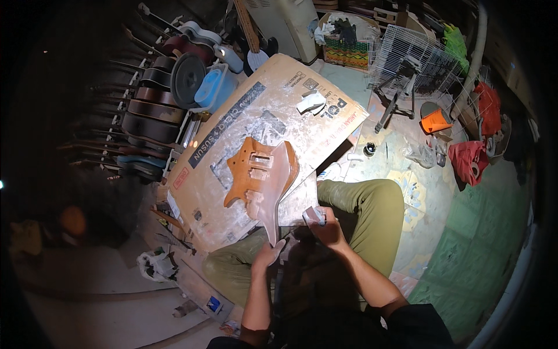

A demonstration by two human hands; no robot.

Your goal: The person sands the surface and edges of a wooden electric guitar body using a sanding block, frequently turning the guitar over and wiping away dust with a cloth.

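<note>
An orange-brown wooden guitar body (263, 177) with routed cavities lies on a dusty flattened cardboard sheet (232, 134), its pointed lower end toward me. My left hand (268, 254) cups that pointed tip from below. My right hand (324, 225) is closed on a small grey folded piece of sandpaper (314, 216), held just right of the body's lower edge. My knees in olive trousers (366, 203) sit under and beside the cardboard.
Several guitars (148, 110) stand in a rack at the left. A white wire cage (410, 58), an orange cone-shaped object (435, 121) and red bags (468, 160) lie at the right. A crumpled white scrap (311, 102) rests on the cardboard. A blue bin (212, 87) stands behind.
</note>
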